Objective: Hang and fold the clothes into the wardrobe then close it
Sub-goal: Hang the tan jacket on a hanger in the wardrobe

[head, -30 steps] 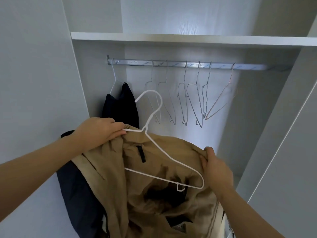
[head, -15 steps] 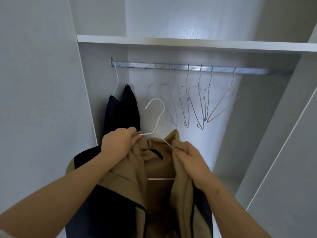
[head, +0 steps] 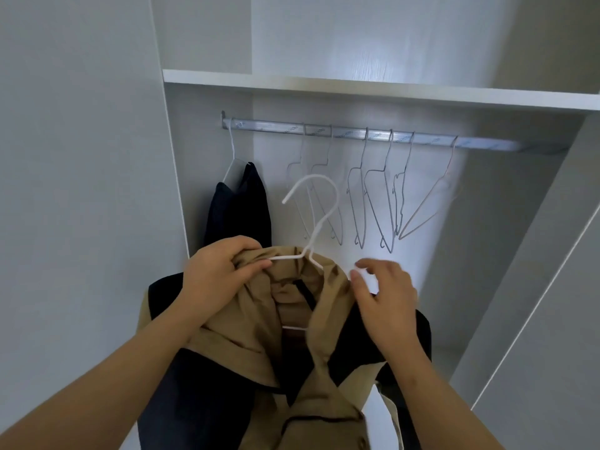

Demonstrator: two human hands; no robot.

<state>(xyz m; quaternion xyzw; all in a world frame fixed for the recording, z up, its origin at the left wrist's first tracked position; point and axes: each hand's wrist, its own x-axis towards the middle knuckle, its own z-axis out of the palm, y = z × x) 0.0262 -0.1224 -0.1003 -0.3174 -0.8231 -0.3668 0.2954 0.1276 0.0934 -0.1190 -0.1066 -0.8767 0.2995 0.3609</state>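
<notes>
Leftmost, a pale wardrobe side panel (head: 81, 190) is seen, and just beside it a dark garment (head: 238, 206) is hung on a thin hanger from the left end of the metal rail (head: 266, 125), which is fixed under a white shelf (head: 357, 89). Below that garment, the left hand (head: 217, 274) is raised in front of the open wardrobe. Its grip is closed, the fingers being curled round the left shoulder of a tan jacket (head: 256, 345) together with the left arm of the white hanger (head: 323, 224) that has been slipped inside the collar. The jacket is held in the air below the rail. Its dark lining is shown at both sides, and its lower part is draped down out of view. The hanger's hook is stood upright above the collar and is not set on the rail. Behind it, six empty wire hangers (head: 376, 209) are hung along the middle of the rail, apart from the dark garment. Further right, the right hand (head: 383, 293) is held over the jacket's right shoulder. Its grip is spread, with thumb and fingers loosely bent and nothing seen between them. The hand is blurred, so contact with the cloth cannot be told. At the far right, a pale wardrobe door (head: 552, 319) is seen standing open.
</notes>
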